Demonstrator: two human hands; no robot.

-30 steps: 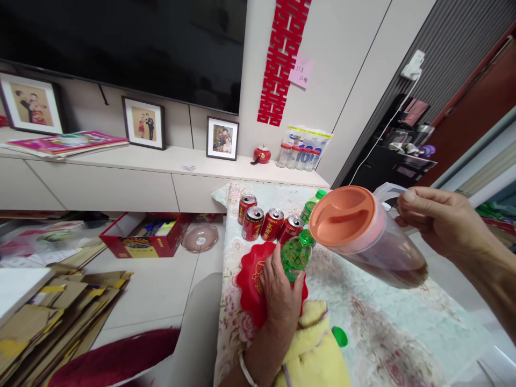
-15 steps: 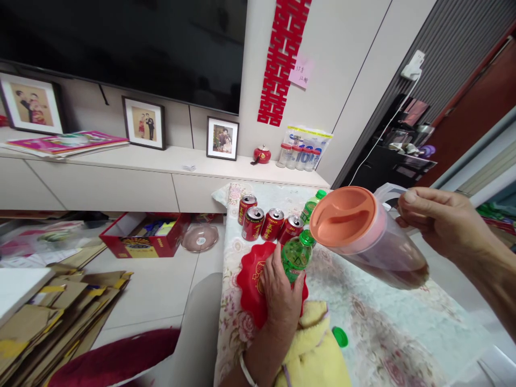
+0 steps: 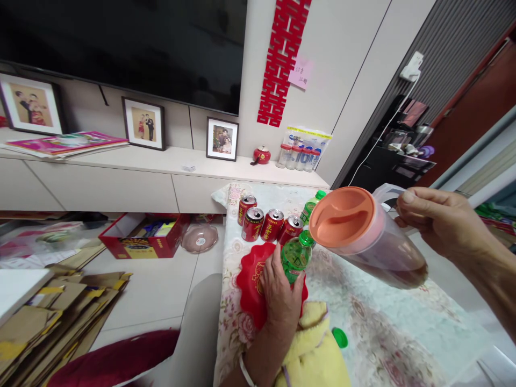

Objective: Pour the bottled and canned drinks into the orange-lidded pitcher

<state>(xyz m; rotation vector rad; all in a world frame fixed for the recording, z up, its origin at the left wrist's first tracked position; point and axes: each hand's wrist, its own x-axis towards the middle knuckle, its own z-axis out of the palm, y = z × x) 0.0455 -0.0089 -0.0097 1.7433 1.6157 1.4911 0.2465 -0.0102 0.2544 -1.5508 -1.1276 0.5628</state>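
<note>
Jug (image 3: 387,255) tilted above desk (image 3: 382,317), right hand (image 3: 447,217) curled round its handle (image 3: 390,191), left hand (image 3: 280,295) clasping green bottle (image 3: 295,257) over red tray (image 3: 250,287); pouring apparently in hand, calling for steady aim between the two.

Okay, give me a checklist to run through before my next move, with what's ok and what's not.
1. Left hand gripping the green plastic bottle: ok.
2. Right hand on the translucent plastic pitcher by its handle: ok.
3. Round orange plastic lid on the pitcher: ok.
4. Pitcher upright: not ok, tilted toward the bottle.
5. Pitcher rim meeting bottle mouth: cannot tell.
</note>
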